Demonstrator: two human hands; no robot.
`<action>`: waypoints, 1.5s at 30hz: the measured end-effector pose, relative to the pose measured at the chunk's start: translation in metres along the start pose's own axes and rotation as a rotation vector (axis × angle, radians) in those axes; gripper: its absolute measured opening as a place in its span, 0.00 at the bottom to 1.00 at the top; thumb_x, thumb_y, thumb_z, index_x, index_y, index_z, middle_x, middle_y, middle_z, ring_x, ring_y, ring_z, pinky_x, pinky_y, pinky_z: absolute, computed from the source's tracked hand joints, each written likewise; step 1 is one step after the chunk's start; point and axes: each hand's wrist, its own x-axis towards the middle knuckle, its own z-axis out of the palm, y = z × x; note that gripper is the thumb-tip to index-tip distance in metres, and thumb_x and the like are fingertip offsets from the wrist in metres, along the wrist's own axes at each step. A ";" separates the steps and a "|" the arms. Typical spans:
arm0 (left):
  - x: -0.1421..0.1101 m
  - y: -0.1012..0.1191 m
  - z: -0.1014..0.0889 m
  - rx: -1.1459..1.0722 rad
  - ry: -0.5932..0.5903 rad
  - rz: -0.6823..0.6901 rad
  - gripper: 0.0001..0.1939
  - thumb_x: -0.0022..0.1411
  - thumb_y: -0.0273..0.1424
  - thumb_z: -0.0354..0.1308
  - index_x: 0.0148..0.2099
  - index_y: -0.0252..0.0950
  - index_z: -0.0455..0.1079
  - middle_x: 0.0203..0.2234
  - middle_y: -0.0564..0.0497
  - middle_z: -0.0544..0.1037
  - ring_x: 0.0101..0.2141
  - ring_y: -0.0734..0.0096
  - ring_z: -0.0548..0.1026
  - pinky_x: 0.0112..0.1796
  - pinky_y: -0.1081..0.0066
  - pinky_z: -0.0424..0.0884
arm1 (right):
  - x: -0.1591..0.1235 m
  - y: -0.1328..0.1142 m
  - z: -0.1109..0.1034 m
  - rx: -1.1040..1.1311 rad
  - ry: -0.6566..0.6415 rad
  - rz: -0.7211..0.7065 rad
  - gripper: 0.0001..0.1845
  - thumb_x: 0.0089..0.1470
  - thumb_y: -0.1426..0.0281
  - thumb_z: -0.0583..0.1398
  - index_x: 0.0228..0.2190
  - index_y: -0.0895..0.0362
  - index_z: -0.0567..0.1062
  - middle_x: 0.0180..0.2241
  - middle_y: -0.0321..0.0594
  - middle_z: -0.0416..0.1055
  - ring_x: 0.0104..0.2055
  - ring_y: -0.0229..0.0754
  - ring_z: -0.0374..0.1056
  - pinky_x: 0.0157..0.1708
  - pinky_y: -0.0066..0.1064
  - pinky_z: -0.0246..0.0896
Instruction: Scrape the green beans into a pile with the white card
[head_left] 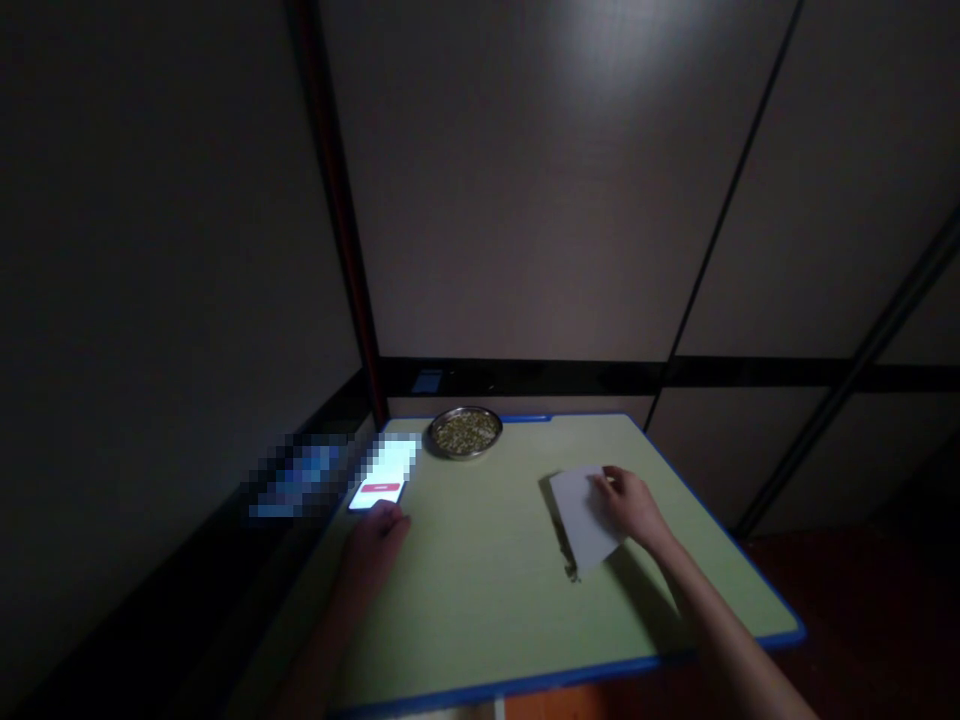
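Observation:
My right hand (628,505) pinches a white sheet of paper or thin card (583,520) by its right side. The sheet is tilted over the table, and its shadow falls beside it. Small dark bits (571,572) lie on the tabletop along the sheet's left edge and lower corner. My left hand (381,530) rests at the table's left side with curled fingers, close to the near edge of a lit phone (384,478); whether it touches the phone I cannot tell. Nothing shows in its fingers.
A round metal dish (465,433) filled with small greenish pieces stands at the back left of the pale green table (480,600), which has a blue rim. Dark-framed panels (525,200) rise behind and to the left. Something orange (555,703) shows below the front edge.

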 end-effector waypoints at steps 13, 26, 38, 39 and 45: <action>0.000 0.000 0.000 -0.003 0.007 -0.001 0.11 0.48 0.41 0.52 0.26 0.40 0.59 0.15 0.60 0.62 0.19 0.74 0.61 0.22 0.74 0.57 | 0.031 0.008 -0.057 -0.509 -0.029 -0.002 0.28 0.64 0.54 0.42 0.40 0.58 0.73 0.37 0.56 0.76 0.37 0.52 0.73 0.36 0.37 0.59; 0.001 -0.007 -0.003 0.040 -0.009 0.044 0.12 0.50 0.43 0.53 0.27 0.39 0.62 0.17 0.58 0.65 0.21 0.73 0.63 0.24 0.73 0.60 | 0.020 0.019 -0.015 -0.608 -0.067 -0.086 0.28 0.64 0.52 0.43 0.35 0.56 0.75 0.34 0.51 0.78 0.35 0.47 0.74 0.34 0.32 0.59; 0.000 -0.004 -0.003 0.035 -0.012 0.037 0.13 0.50 0.44 0.53 0.27 0.39 0.63 0.16 0.58 0.65 0.21 0.73 0.64 0.23 0.73 0.61 | -0.005 0.018 -0.012 -0.574 -0.096 -0.249 0.27 0.64 0.54 0.43 0.31 0.54 0.75 0.33 0.46 0.79 0.33 0.45 0.74 0.31 0.30 0.54; 0.000 -0.005 -0.003 0.025 -0.020 0.032 0.13 0.51 0.44 0.53 0.27 0.39 0.63 0.16 0.58 0.64 0.21 0.73 0.63 0.23 0.73 0.60 | -0.007 0.018 -0.012 -0.567 -0.099 -0.259 0.27 0.64 0.54 0.44 0.31 0.54 0.75 0.33 0.46 0.79 0.32 0.45 0.74 0.31 0.30 0.54; 0.003 -0.012 -0.001 0.024 -0.017 0.033 0.13 0.51 0.44 0.53 0.27 0.39 0.62 0.16 0.59 0.62 0.20 0.73 0.62 0.22 0.73 0.59 | -0.017 0.012 -0.011 -0.543 -0.115 -0.324 0.26 0.64 0.55 0.44 0.30 0.54 0.75 0.31 0.44 0.79 0.31 0.43 0.74 0.30 0.29 0.52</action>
